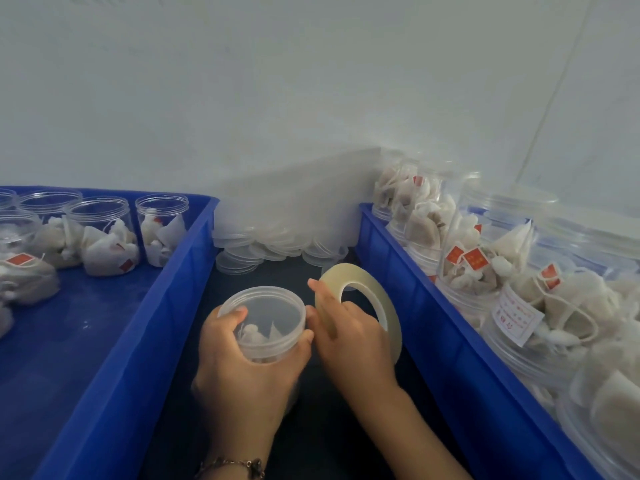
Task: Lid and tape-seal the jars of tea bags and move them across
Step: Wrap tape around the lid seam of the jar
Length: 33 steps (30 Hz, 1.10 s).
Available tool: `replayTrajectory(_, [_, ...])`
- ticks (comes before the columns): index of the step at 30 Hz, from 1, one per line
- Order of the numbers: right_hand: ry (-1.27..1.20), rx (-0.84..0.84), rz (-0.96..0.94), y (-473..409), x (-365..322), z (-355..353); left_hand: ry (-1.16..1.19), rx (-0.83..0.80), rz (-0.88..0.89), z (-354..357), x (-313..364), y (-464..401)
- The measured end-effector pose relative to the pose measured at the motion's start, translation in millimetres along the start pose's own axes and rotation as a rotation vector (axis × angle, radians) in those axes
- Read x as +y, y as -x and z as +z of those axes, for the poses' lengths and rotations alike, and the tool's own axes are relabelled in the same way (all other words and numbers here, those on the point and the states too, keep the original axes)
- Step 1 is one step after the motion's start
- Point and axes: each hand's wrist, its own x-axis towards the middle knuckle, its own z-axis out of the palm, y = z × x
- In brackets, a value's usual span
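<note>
Up close, my left hand [242, 362] wraps its fingers round a lidded clear jar of tea bags [266, 323], which stands upright, lid up, over the dark table strip [339, 427] between two blue crates. My right hand [349, 336] grips a roll of clear tape [360, 308], held on edge just beside the jar, its hole facing across toward the right crate [450, 341]. Red tags on tea bags and a white label [517, 315] on a sealed jar there carry print too blurred to read. Open jars stand in the left crate [114, 341]; loose lids [273, 247] are piled beyond.
</note>
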Motion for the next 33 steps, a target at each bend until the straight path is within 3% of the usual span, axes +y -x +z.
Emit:
replayTrajectory(13, [-0.067,-0.139,0.152,-11,-1,8,-0.090,0.018,0.051,0,1,-3])
replayTrajectory(22, [-0.157,-0.069,0.214,1,13,9,-0.127,0.016,0.095,-1,3,-3])
replayTrajectory(28, [-0.164,-0.110,0.241,10,17,-8,-0.395,-0.045,0.060,-12,13,-1])
replayTrajectory(33, [-0.228,-0.142,0.275,18,15,-18,-0.455,-0.130,0.173,-26,33,-2])
